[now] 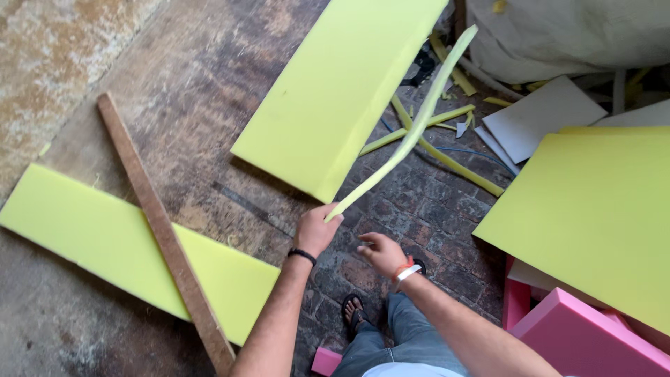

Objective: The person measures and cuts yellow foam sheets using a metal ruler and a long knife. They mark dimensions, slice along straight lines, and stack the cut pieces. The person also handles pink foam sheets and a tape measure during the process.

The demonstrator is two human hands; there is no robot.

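**Foam strip lifted over brick floor**

Hands met near the centre of the frame as a person stood on a worn brick floor among cut foam. The left hand was closed around the lower end of a long, thin yellow-green strip, which rose from the fist toward 1 o'clock and curved over the scraps beyond. The right hand, just beside the left at its 4 o'clock, hung loosely open with fingers half curled, gripping nothing and not touching the strip. A black band circled the left wrist; an orange and a white band circled the right.

At 12 o'clock from the hands lay a yellow-green slab, tilted across the floor. A second slab stretched out at 9 o'clock, with a wooden batten lying across it from upper left to lower right. A third slab filled the 3 o'clock side, resting over pink foam blocks at 4 o'clock. Thin offcuts were scattered on the bricks at 1 o'clock, near white sheets and a pale sack at 2 o'clock. A sandalled foot showed below the hands at 6 o'clock, above a small pink scrap.
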